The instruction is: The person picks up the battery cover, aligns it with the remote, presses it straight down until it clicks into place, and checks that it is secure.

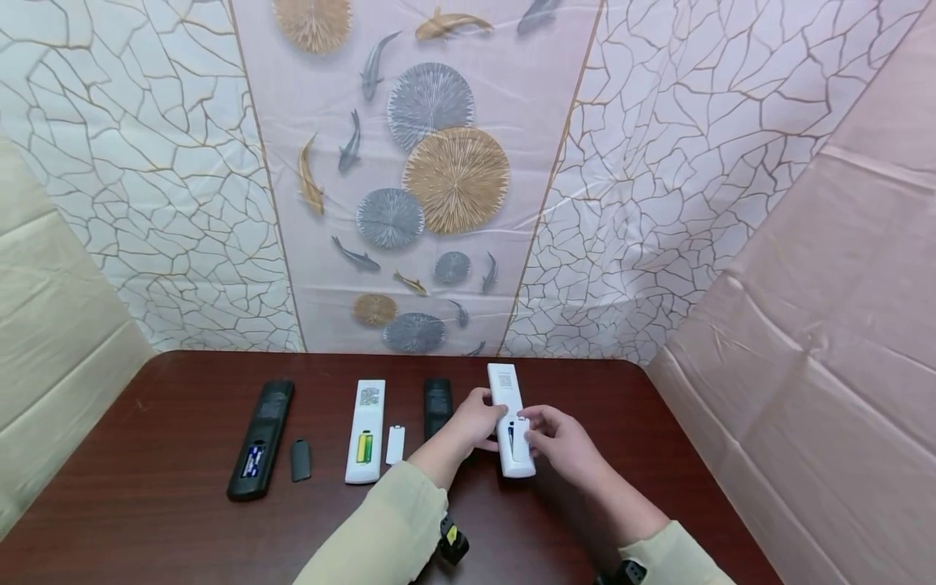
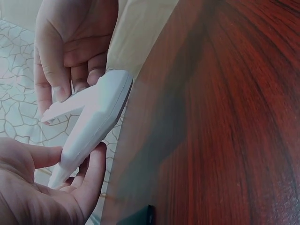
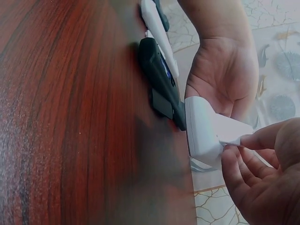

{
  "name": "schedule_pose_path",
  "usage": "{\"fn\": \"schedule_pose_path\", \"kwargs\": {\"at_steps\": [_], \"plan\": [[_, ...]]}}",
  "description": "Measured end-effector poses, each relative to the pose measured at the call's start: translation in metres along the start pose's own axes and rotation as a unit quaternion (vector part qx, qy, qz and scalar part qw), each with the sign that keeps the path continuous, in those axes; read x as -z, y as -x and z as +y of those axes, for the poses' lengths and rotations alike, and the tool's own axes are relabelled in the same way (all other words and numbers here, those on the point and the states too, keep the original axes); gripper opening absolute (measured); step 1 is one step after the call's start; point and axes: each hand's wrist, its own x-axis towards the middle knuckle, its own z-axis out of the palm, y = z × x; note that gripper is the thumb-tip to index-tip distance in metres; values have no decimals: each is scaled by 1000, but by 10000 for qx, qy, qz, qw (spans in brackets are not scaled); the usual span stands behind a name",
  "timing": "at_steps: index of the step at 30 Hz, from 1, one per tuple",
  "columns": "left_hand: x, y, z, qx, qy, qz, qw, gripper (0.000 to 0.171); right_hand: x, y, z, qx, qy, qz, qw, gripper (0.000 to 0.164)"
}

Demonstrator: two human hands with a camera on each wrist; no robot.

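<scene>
Landmark: the resting white remote [image 1: 368, 398], which lay face down on the table [image 1: 183, 455], its compartment uncovered, green-and-yellow battery power [image 1: 365, 447] visible; cell count unclear.

The held white remote [image 1: 504, 390] was well to the right of the landmark. The left hand [image 1: 478, 418] gripped it, thumb on the back and fingers beneath. The right hand [image 1: 561, 439] pinched the loose edge of its battery cover [image 1: 522, 443] between thumb and fingers. The cover stood at an angle, one end meeting the remote near its bottom end. A dark shape showed in the gap; the rest of the compartment was hidden by the cover.

A small white cover [image 1: 396, 445] lay just right of the landmark. Beyond it was a short black remote [image 1: 437, 402], its lower part blocked by the left arm in the head view; the right wrist view showed blue inside its compartment and a dark cover [image 3: 161, 102] alongside. Left of the landmark lay a grey cover [image 1: 301, 461], then a long black remote [image 1: 270, 414] with blue batteries [image 1: 253, 461]. Both sleeves were cut off by the lower edge.
</scene>
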Motion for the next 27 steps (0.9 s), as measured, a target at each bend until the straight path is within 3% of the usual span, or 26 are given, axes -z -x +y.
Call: {"fn": "schedule_pose_path", "kwargs": {"at_steps": [6,15,27], "plan": [[1,0,-1,4,11,-35,10000,51,-2,-1,1,12,344,24,9994,26],[3,-1,0,24,14,-59,10000,52,-4,-3,1,7,445,20,9990,22],[5,-2,3,4,151,-107,9998,51,-12,-9,5,125,835,463,9954,15]]}}
